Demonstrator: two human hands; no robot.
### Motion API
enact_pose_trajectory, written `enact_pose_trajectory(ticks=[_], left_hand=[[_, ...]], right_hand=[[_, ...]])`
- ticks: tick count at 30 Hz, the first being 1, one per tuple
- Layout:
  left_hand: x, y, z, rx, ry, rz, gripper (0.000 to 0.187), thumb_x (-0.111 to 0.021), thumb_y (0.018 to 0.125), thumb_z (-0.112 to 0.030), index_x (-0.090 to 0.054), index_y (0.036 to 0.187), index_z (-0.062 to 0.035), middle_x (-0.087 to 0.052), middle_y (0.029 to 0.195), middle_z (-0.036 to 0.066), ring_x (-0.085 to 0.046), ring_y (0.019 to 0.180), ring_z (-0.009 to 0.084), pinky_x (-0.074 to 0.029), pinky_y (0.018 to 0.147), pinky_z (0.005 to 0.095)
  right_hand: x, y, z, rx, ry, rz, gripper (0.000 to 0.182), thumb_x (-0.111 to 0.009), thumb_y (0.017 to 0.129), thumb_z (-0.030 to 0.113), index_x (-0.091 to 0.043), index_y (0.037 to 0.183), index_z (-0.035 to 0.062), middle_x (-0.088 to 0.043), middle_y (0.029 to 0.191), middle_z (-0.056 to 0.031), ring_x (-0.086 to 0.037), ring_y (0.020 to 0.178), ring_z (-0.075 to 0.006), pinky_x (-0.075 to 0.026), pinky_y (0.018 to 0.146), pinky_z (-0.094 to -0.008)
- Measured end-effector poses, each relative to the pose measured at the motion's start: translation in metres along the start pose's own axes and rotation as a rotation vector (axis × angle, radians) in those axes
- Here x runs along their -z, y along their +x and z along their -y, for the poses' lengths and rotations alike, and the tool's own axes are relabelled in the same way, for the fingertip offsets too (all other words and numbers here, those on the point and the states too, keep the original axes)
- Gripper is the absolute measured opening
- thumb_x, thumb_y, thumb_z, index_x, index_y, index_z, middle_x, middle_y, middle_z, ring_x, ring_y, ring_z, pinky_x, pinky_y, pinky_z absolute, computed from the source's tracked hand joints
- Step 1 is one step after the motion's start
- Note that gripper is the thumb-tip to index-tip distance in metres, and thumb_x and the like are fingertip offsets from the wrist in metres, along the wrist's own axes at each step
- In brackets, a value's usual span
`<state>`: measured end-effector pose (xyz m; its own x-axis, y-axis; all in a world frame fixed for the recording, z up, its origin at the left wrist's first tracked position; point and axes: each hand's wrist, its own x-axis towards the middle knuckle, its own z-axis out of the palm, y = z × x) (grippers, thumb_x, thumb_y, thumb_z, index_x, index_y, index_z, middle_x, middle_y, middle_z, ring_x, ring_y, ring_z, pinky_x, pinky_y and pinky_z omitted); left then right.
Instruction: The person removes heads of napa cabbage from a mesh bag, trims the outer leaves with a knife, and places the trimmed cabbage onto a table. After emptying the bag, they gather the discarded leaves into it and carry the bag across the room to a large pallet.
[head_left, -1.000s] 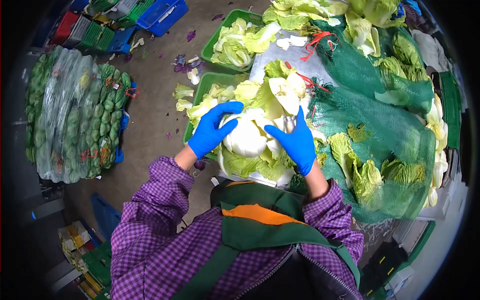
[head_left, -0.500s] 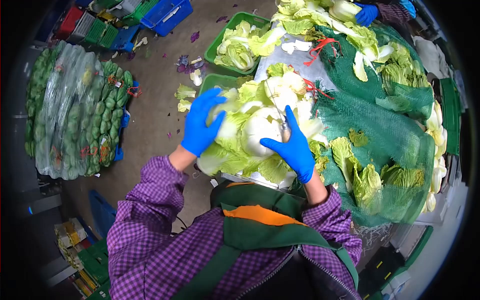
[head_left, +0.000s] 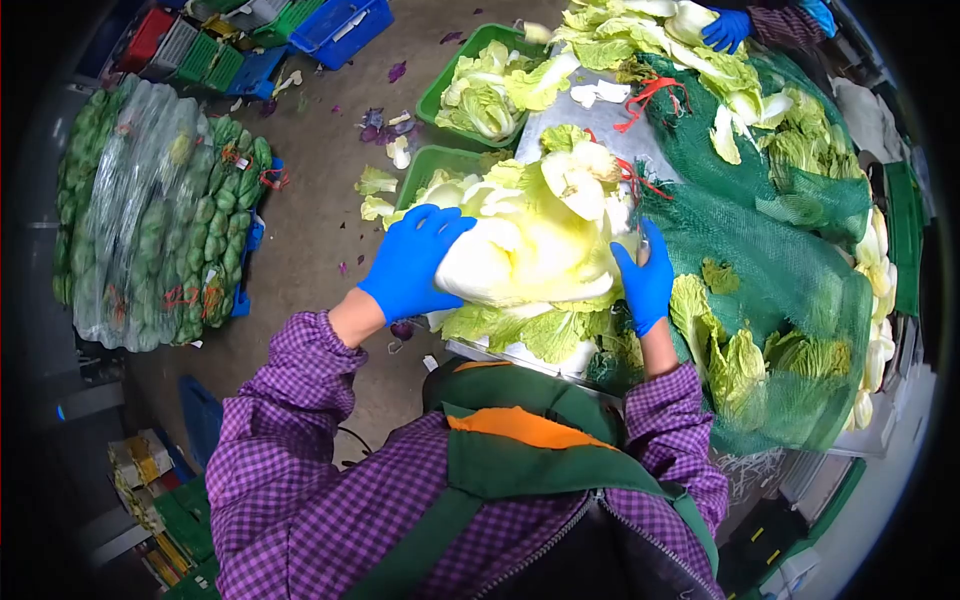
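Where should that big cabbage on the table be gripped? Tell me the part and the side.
Grip the cabbage by its firm pale body, one hand on each side. It lies on its side; the left hand and right hand already cup it there.

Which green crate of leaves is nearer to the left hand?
The green crate just beyond the left hand, beside the table; the other crate lies farther away.

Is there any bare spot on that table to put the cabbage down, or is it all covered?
One bare patch of metal table shows between the far green crate and the green netting, with a few white scraps and a red tie nearby. Around the cabbage held by the left hand and right hand, loose leaves crowd everything.
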<state>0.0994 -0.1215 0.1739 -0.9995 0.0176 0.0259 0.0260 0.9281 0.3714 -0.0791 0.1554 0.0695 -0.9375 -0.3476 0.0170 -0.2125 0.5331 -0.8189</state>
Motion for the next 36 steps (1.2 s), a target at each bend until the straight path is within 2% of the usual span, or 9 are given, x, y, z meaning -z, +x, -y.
enact_pose_trajectory(ticks=[3,10,13,14,16,22,26,31,36], left_hand=[[-0.003,-0.008,0.013,0.0,-0.012,-0.029,0.089,-0.083,0.05,-0.04,-0.049,0.128,-0.0125,-0.049,0.117,0.014,-0.044,0.111,0.036,-0.035,0.097,0.0449],[0.024,-0.041,0.033,0.096,0.016,-0.194,0.098,-0.084,0.049,-0.041,-0.045,0.134,-0.0116,-0.052,0.111,0.013,-0.05,0.102,0.031,-0.04,0.091,0.0418],[0.044,-0.054,0.046,0.327,-0.297,-0.225,0.104,-0.087,0.053,-0.033,-0.035,0.14,-0.0089,-0.053,0.111,0.014,-0.057,0.1,0.0277,-0.047,0.088,0.0389],[0.046,-0.059,0.05,0.334,-0.285,-0.231,0.104,-0.087,0.053,-0.033,-0.035,0.14,-0.0089,-0.053,0.111,0.014,-0.057,0.1,0.0277,-0.047,0.088,0.0389],[0.052,-0.066,0.053,0.461,-0.522,-0.282,0.104,-0.085,0.058,-0.025,-0.028,0.143,-0.0077,-0.053,0.117,0.01,-0.053,0.108,0.0202,-0.044,0.094,0.0349],[0.037,-0.092,0.066,0.555,-1.025,-0.502,0.096,-0.08,0.066,-0.02,-0.026,0.144,-0.0071,-0.051,0.126,0.011,-0.05,0.115,0.021,-0.042,0.097,0.0352],[0.017,-0.091,0.07,0.542,-1.264,-0.479,0.098,-0.082,0.064,-0.022,-0.027,0.144,-0.0074,-0.048,0.132,0.01,-0.048,0.119,0.0214,-0.037,0.102,0.0346],[0.021,-0.092,0.061,0.313,-0.842,-0.332,0.105,-0.085,0.058,-0.03,-0.028,0.143,-0.0057,-0.046,0.135,0.01,-0.045,0.123,0.0227,-0.034,0.105,0.0359],[0.023,-0.097,0.059,0.289,-1.044,-0.289,0.112,-0.088,0.053,-0.032,-0.028,0.143,-0.0038,-0.041,0.14,0.01,-0.041,0.126,0.021,-0.031,0.107,0.0354]], right_hand=[[-0.027,-0.009,-0.025,-0.031,0.236,0.062,0.077,-0.077,0.074,0.023,-0.038,0.138,0.0037,-0.05,0.131,-0.0204,-0.051,0.118,-0.0268,-0.041,0.098,-0.0346],[-0.092,0.0,-0.009,-0.054,0.239,0.056,0.064,-0.069,0.079,0.025,-0.044,0.131,-0.0016,-0.059,0.117,-0.0222,-0.059,0.106,-0.0311,-0.045,0.091,-0.0372],[-0.136,0.011,0.013,0.008,0.23,0.123,0.061,-0.067,0.078,0.026,-0.046,0.13,0.0013,-0.059,0.117,-0.0228,-0.058,0.105,-0.0365,-0.046,0.089,-0.0414],[-0.153,0.015,0.019,0.11,0.115,0.162,0.06,-0.067,0.078,0.026,-0.047,0.129,0.0013,-0.063,0.106,-0.0203,-0.065,0.087,-0.0313,-0.051,0.076,-0.0394],[-0.154,0.026,0.067,-0.247,0.427,0.558,0.056,-0.064,0.082,0.026,-0.047,0.13,0.0033,-0.064,0.094,-0.0141,-0.062,0.061,-0.0207,-0.052,0.056,-0.0339],[-0.133,0.032,0.109,-0.606,1.323,0.671,0.041,-0.059,0.09,0.032,-0.051,0.122,0.0069,-0.055,0.077,-0.0015,-0.045,0.046,-0.0069,-0.035,0.04,-0.0235],[-0.102,0.014,0.122,-0.522,0.973,0.84,0.046,-0.067,0.085,0.029,-0.05,0.122,0.0068,-0.057,0.078,-0.002,-0.045,0.046,-0.0065,-0.032,0.038,-0.0211],[-0.111,0.034,0.086,-0.395,0.903,0.424,0.043,-0.07,0.081,0.021,-0.054,0.116,0.0036,-0.054,0.063,-0.0009,-0.047,0.044,-0.0072,-0.036,0.037,-0.0221],[-0.093,0.015,0.116,-0.262,0.566,0.649,0.077,-0.072,0.08,0.032,-0.034,0.137,-0.0037,-0.055,0.071,-0.0032,-0.046,0.044,-0.0086,-0.04,0.04,-0.0223]])
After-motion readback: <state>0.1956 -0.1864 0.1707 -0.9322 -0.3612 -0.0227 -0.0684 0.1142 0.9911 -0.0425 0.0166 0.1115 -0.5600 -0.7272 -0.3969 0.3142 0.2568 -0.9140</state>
